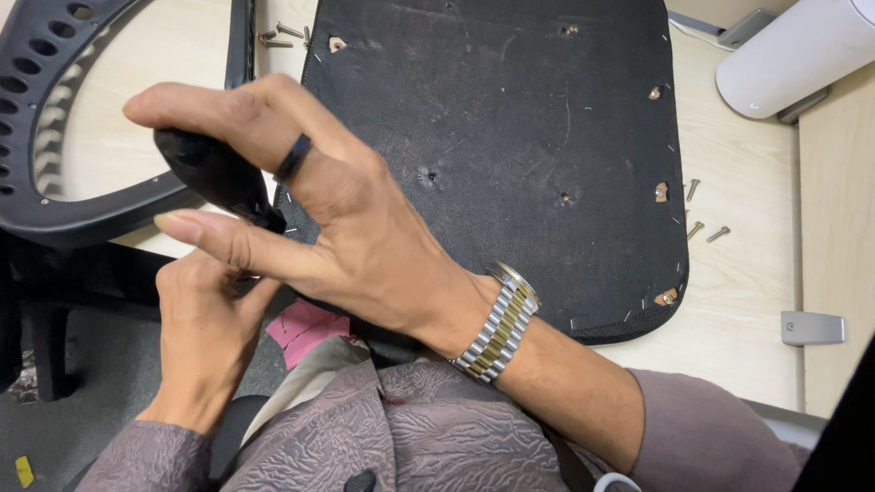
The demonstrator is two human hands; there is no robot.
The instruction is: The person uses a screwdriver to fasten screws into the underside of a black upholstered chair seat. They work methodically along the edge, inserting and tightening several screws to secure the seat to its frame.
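My right hand [355, 228], with a black ring and a metal watch, reaches across to the left and grips a black tool handle [205, 169] at the left edge of a black fabric-covered seat panel [529, 137]. The panel lies underside up on the pale wooden table [738, 301]. Just below, my left hand [205, 337] has its fingertips bunched together at the panel's lower left corner. My right hand's thumb hides what they pinch. The tool's tip is hidden as well.
A black perforated plastic chair frame [55, 109] lies at the left. Loose screws lie by the panel's top left [278, 35] and its right side [704, 219]. A white cylinder [802, 55] sits top right, a grey metal bracket [814, 328] at the right, and a pink scrap [305, 330] near my lap.
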